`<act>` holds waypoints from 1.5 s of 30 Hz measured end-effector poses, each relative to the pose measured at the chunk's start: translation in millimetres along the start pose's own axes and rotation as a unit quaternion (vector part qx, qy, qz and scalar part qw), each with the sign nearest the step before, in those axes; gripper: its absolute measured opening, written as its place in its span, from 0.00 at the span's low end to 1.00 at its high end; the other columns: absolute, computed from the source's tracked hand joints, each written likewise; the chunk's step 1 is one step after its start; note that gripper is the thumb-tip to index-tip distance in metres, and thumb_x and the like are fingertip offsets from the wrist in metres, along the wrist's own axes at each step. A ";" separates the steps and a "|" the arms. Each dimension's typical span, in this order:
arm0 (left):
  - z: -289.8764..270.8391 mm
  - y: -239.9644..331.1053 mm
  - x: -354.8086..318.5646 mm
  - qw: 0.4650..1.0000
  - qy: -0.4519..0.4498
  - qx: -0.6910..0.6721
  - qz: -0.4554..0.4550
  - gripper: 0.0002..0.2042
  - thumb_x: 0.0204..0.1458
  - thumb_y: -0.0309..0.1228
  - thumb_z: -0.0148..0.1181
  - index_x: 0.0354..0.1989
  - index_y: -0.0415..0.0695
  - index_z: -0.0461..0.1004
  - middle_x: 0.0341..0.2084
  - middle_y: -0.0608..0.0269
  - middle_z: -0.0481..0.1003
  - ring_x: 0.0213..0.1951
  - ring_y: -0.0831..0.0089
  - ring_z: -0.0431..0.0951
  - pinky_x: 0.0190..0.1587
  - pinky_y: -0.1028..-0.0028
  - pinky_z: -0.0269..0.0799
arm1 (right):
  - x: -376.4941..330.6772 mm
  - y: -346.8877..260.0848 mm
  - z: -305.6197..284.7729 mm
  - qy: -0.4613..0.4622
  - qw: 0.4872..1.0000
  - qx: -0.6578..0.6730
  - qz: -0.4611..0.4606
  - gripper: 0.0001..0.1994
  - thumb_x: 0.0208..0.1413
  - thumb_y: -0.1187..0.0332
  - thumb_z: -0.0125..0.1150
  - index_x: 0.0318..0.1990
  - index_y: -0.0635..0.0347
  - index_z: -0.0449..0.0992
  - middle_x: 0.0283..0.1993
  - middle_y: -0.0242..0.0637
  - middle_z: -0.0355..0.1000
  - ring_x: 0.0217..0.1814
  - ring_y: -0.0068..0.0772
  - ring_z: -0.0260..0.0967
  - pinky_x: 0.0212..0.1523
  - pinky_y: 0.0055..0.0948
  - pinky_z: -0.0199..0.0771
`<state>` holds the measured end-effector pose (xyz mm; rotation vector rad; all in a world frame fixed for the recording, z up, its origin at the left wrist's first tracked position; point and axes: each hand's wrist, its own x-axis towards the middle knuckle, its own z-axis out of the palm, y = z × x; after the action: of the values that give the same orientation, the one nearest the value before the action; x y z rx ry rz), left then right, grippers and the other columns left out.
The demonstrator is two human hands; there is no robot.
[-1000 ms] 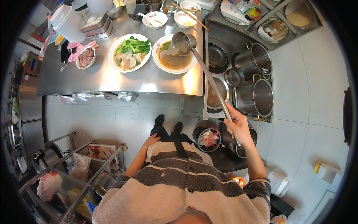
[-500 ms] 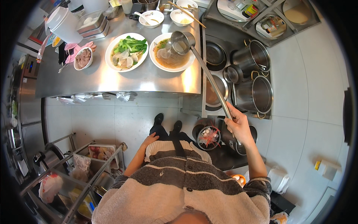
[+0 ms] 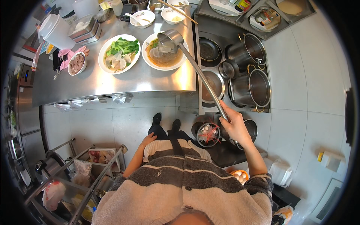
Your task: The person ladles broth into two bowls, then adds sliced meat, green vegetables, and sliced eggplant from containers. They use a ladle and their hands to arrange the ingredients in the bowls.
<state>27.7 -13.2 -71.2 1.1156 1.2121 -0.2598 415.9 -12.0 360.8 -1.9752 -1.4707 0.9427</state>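
My right hand [image 3: 234, 123] is wrapped round the long handle of a metal ladle [image 3: 202, 78]. The ladle's head is tipped over a white bowl of noodle soup [image 3: 173, 66] with bits of green in it. Pale round slices [image 3: 161, 49] lie at the ladle's lip and in the broth below it. To the left sits another white bowl [image 3: 102, 57] with leafy greens [image 3: 125, 47] and similar pale slices. My left hand [image 3: 149, 139] hangs low by my thigh, holding nothing, its fingers stretched out.
A small bowl of raw meat [image 3: 77, 63] and pink gloves [image 3: 66, 57] are on the steel counter [image 3: 123, 84]. Two small bowls stand behind, chopsticks [image 3: 180, 12] over one. Right of the counter is a stove with a frying pan [image 3: 210, 48] and tall pots [image 3: 258, 88]. A bin [image 3: 208, 135] stands below.
The ladle has tilted further over the soup bowl, and the pale slices have slid out toward the broth. My left hand stays by my thigh.
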 end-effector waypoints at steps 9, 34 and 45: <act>5.6 -27.6 19.0 0.999 0.002 -0.051 0.006 0.36 0.54 0.54 0.53 0.67 0.45 0.56 0.65 0.49 0.58 0.66 0.55 0.58 0.64 0.67 0.56 | 4.8 6.6 -4.5 -0.026 0.974 0.182 0.133 0.30 0.54 0.78 0.54 0.66 0.64 0.58 0.27 0.28 0.66 0.21 0.13 0.57 0.22 0.19 0.62; -8.1 6.4 -7.1 0.997 -0.003 -0.077 -0.015 0.34 0.55 0.45 0.57 0.66 0.36 0.56 0.61 0.45 0.63 0.62 0.60 0.63 0.61 0.71 0.59 | -116.6 113.0 19.8 0.184 0.856 0.444 0.190 0.28 0.56 0.82 0.50 0.66 0.60 0.60 0.28 0.27 0.68 0.14 0.12 0.55 0.11 0.14 0.55; -10.0 81.1 -56.3 0.998 0.003 -0.052 -0.041 0.31 0.57 0.38 0.57 0.66 0.36 0.56 0.57 0.48 0.67 0.58 0.64 0.67 0.57 0.73 0.63 | -82.5 229.8 69.7 0.119 0.963 -0.181 0.159 0.26 0.50 0.73 0.57 0.60 0.66 0.65 0.41 0.54 0.73 0.39 0.56 0.74 0.35 0.45 0.74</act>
<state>55.2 12.6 20.5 0.9786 1.2648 -0.2526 487.8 -158.8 166.5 -2.5467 -1.2805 0.5530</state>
